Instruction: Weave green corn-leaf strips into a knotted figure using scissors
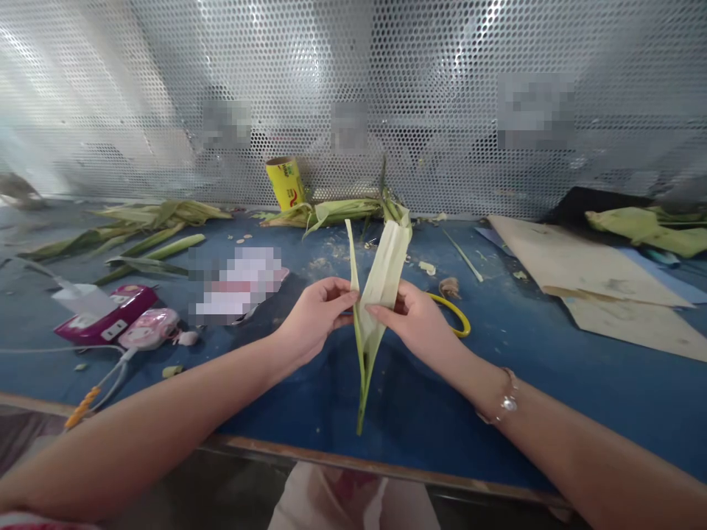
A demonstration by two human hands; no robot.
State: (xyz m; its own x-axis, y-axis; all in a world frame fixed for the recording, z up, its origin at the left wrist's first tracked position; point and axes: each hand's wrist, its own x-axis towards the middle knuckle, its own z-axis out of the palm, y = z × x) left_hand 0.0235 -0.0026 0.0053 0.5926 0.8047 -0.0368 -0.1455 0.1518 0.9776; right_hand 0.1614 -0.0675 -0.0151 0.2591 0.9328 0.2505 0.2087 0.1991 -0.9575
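Observation:
A pale green corn husk [381,272] stands upright between my hands over the blue table, its narrow green tip pointing down toward me. My left hand [323,313] pinches a thin strip [353,258] along the husk's left side; the strip parts from the wide piece at the top and meets it lower down. On the other side, my right hand [412,316] grips the wide piece, thumb in front and fingers behind. Just beyond my right hand lies a yellow ring-shaped handle [461,318], partly hidden by that hand.
Husks [166,215] lie at the back left, and more [342,212] lie by a yellow tube [286,184] at the perforated metal wall. A magenta power strip [129,305] with cables and a pink case [149,329] are at left. Cardboard sheets [585,258] cover the right side.

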